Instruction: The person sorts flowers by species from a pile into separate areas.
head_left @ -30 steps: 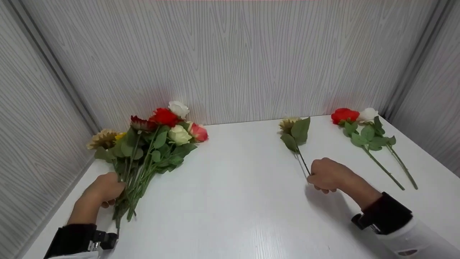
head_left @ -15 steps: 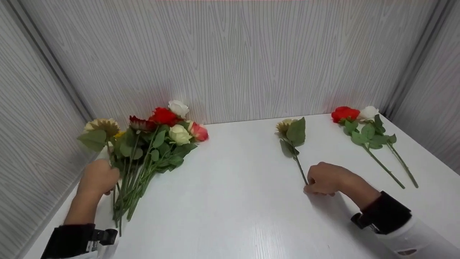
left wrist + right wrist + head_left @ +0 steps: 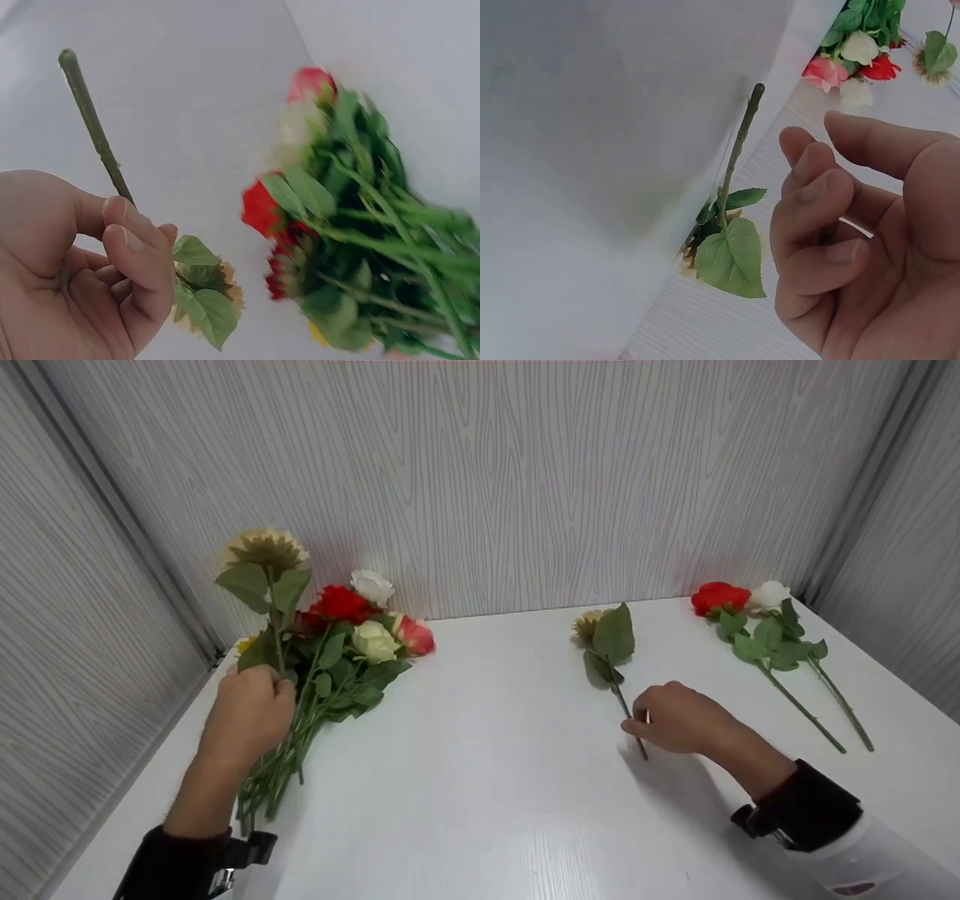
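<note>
The left grip (image 3: 253,712) and the right grip (image 3: 679,716) are a person's bare hands, with short fingernails. On the left, a wide black wristband (image 3: 176,862) carries a small black block (image 3: 251,850) on its right side, with a bit of silver metal (image 3: 224,878) just nearer. A sliver of white sleeve (image 3: 223,895) shows at the near edge. On the right, a similar black cuff (image 3: 810,804) bears a dark knob (image 3: 744,817) on its left side; beyond it lies a white sleeve (image 3: 892,851) marked with a small dark oval (image 3: 853,888).
</note>
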Available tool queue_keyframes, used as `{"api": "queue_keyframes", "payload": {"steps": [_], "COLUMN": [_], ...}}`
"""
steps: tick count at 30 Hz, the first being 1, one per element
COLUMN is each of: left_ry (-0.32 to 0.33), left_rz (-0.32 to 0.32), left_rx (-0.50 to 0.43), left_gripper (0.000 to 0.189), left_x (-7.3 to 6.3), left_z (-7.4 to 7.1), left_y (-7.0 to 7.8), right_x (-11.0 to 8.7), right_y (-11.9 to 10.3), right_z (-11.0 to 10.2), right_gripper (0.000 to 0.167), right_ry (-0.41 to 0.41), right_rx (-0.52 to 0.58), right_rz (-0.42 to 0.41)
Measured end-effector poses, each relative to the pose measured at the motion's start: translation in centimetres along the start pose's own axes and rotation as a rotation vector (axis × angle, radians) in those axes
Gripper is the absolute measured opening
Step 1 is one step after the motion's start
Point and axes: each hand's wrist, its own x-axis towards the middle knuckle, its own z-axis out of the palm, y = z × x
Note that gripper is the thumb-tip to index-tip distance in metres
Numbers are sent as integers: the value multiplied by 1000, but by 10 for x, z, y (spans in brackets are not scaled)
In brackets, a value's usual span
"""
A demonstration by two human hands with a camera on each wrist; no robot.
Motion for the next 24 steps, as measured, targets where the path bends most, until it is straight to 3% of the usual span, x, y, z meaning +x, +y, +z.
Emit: {"api": "queue_keyframes", "payload": {"steps": [5,9,14,17,24], "left_ry": [-17,-50,-56,-85,-255], "left_rz": [35,51,114,167,259], "left_rx": [-67,-118,-214,-300,-562], "left_gripper": [25,24,18,15,17], "left_x": [-3,-4,-1,1,-6], "left_z": [12,27,55,74,105], "left_y": [42,73,112,136,190], "right_x": [-2,-5,-13,-18,-27], "right_y": [-9,-21,-38,-49,-73], "right_z": [0,-1,-1,0,4], "right_gripper": [21,23,19,18,20], "right_ry": [99,111,106,87,-63], "right_rx": [127,231,326,380,516], "right_rz": [-21,-41,-81,-123,-236]}}
